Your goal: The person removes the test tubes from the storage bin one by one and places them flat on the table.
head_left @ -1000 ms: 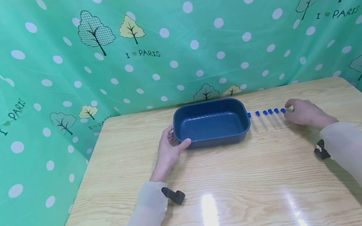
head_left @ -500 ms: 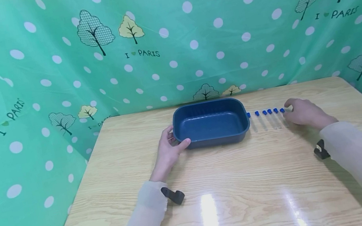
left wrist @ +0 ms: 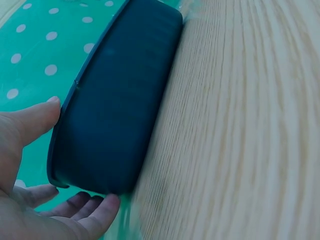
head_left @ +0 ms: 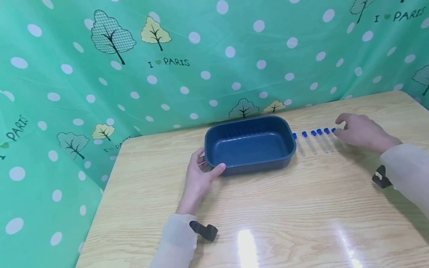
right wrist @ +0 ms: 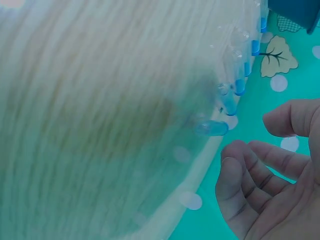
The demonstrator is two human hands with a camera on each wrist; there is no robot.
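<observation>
My left hand (head_left: 198,177) holds the left end of a dark blue rectangular plastic basin (head_left: 255,168), thumb at the front rim and fingers round the side. The left wrist view has the thumb against the rim and the fingers by the corner of the basin wall (left wrist: 115,90). To the basin's right, several small clear tubes with blue caps (head_left: 326,131) lie side by side. My right hand (head_left: 362,131) hovers by the rightmost one, fingers loosely bent. In the right wrist view that tube (right wrist: 212,128) lies apart from the fingers; nothing is between thumb and fingers.
A light wooden table (head_left: 282,227) bears everything. Green dotted cloth (head_left: 226,31) printed with trees stands close behind the table and along its sides. The leftmost tube lies right beside the basin's wall. Light reflects off the tabletop nearer the camera.
Almost nothing differs. My right hand has edged very slightly toward the rightmost tube, and its cap is a little more covered. The left hand and basin stay in place.
</observation>
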